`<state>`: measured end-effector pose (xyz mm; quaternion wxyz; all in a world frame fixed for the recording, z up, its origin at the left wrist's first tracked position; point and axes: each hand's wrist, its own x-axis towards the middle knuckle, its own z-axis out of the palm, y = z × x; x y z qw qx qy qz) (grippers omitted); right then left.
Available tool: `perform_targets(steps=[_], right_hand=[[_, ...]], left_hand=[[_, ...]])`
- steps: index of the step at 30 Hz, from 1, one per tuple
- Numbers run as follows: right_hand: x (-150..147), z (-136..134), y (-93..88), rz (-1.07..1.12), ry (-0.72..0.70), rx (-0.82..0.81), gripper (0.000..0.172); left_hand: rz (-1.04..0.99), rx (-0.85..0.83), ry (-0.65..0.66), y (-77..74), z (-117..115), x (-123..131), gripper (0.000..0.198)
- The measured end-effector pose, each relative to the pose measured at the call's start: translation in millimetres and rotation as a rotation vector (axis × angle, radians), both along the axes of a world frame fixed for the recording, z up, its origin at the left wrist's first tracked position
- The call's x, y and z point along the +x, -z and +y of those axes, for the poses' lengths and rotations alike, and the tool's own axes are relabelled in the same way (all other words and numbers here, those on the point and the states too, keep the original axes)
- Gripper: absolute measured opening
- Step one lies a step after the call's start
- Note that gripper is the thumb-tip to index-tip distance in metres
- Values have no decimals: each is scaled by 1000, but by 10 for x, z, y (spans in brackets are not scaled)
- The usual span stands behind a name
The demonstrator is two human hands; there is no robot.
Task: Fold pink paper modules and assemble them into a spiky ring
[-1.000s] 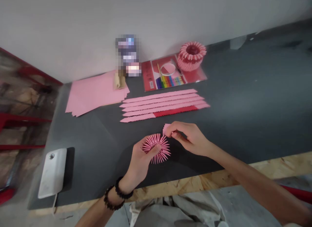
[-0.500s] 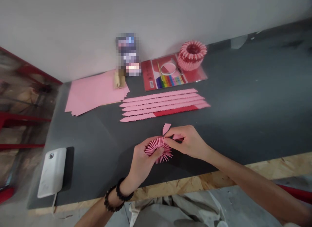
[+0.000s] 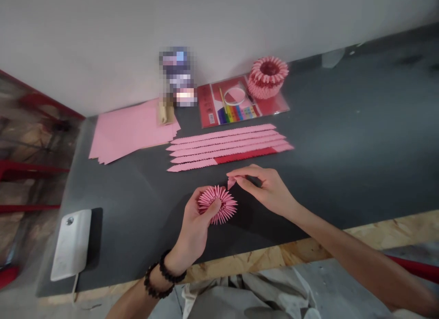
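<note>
Left hand grips the pink paper ring from below, thumb across its spiky rim, holding it just above the dark surface, probably so its gaps face the other hand. Right hand, just right of the ring, pinches a small folded piece tip-first toward it. Beyond the ring lie long pink strips.

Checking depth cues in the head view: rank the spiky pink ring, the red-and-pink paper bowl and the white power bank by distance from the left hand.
From the left hand:
1. Spiky pink ring, gripped in its fingers.
2. White power bank, out at the table's left edge.
3. Red-and-pink paper bowl, far back by the wall, to the right.
</note>
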<state>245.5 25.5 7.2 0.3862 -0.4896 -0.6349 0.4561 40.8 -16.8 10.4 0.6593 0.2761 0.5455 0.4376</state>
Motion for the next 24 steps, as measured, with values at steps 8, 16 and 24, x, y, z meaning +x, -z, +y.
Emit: perform_targets(steps=[8, 16, 24], right_hand=[[-44, 11, 82, 400, -1, -302, 25], [-27, 23, 147, 480, -17, -347, 30], [-52, 14, 143, 540, -7, -429, 32]], left_hand=[[2, -17, 44, 77, -42, 0, 34], [119, 76, 123, 136, -47, -16, 33], [105, 96, 112, 165, -58, -31, 34]])
